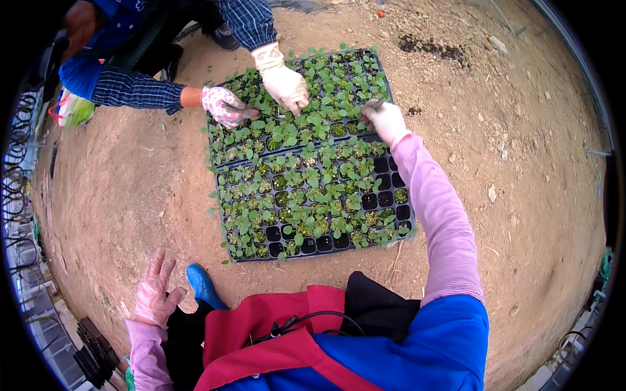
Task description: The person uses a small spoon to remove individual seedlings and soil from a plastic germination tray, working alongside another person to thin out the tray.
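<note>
Two black plastic seedling trays lie edge to edge on bare soil before me, the near tray (293,256) and the far tray (384,68). Small green seedlings (313,195) with rounded leaves fill most cells. In the near tray, several dark cells (369,201) at the right and front hold no plant. My right hand (385,121), in a white glove with soiled fingertips, reaches to the right edge of the far tray. Its fingers are curled among the leaves; whether they pinch anything is hidden. My left hand (157,292), in a thin clear glove, hovers by my knee, fingers apart and holding nothing.
Across the trays a co-worker's gloved hands, one in a plain glove (283,83) and one in a spotted glove (226,106), work over the far tray. My blue-covered foot (204,286) is near the tray's front-left corner. Dark soil crumbs (435,49) lie at upper right.
</note>
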### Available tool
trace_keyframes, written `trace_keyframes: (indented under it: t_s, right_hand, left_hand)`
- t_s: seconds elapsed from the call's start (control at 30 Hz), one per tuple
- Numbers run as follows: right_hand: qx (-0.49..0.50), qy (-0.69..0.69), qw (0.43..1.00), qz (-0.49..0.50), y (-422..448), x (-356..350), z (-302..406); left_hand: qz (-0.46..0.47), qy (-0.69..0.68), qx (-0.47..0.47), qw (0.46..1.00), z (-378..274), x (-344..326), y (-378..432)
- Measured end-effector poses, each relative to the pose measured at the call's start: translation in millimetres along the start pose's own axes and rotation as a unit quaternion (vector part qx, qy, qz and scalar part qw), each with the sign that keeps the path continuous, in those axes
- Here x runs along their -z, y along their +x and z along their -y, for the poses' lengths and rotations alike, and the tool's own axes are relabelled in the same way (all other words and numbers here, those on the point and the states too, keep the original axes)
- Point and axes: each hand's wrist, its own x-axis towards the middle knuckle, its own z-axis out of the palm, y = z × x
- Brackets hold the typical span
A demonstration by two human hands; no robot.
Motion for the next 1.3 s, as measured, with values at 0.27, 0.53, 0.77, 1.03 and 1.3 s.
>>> trace_keyframes:
  t_s: [0.27,0.53,0.77,1.03,1.3]
  right_hand:
    - [-0.137,0.18,0.968,-0.111,22.1,9.7,22.1]
    - [-0.114,0.483,0.826,-0.268,-5.1,70.8,25.3]
    - [0.071,0.07,0.993,-0.063,-31.1,-3.9,28.8]
    - [0.237,-0.245,0.938,0.064,-23.2,-24.6,17.7]
    - [-0.112,0.108,0.988,-0.009,35.0,-36.2,22.6]
  left_hand:
    - [-0.009,0.001,-0.001,1.0,2.6,-0.8,-5.6]
    - [-0.014,-0.005,-0.005,1.0,1.8,-1.9,-2.5]
    - [0.0,0.01,-0.018,1.0,-3.4,0.3,5.9]
    - [0.001,0.002,-0.011,1.0,0.8,-3.6,5.5]
    - [-0.001,0.028,-0.013,1.0,6.7,-2.2,6.3]
